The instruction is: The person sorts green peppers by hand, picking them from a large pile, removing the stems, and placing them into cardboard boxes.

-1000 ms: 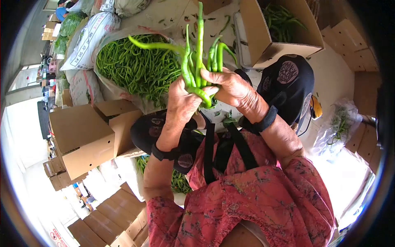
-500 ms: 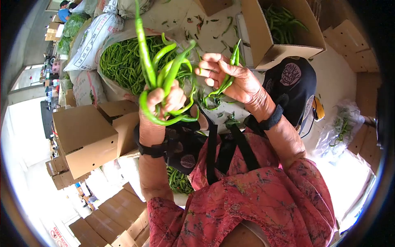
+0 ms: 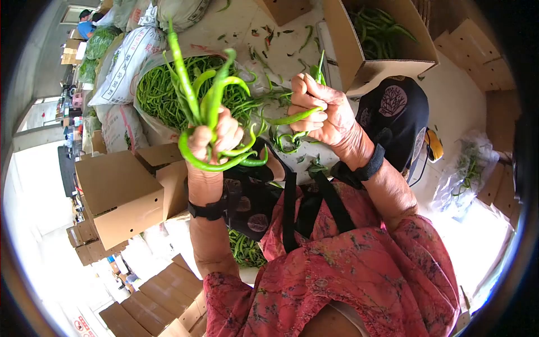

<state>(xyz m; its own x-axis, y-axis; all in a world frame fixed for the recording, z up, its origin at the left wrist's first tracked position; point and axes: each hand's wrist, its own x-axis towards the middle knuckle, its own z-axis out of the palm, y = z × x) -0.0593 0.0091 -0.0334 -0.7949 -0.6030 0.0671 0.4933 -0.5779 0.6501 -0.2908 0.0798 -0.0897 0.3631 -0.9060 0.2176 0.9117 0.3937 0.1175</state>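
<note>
Fingers (image 3: 306, 101) of the right hand (image 3: 332, 116) had curled in over the previous half second, from spread to closed, and grasped a few green peppers (image 3: 286, 119), perhaps to stop loose ones slipping. The left hand (image 3: 225, 132) had its fingers clenched round a larger bunch (image 3: 190, 87), tips pointing outward, likely so they stayed gathered. Beyond, an open sack (image 3: 150, 126) of peppers lay with its mouth toward the hands, and an open cardboard box (image 3: 393, 70) held more by the knee (image 3: 394, 100), both seemingly set within reach. Farther off, filled white sacks (image 3: 128, 68) leaned together, apparently leaving working room.
</note>
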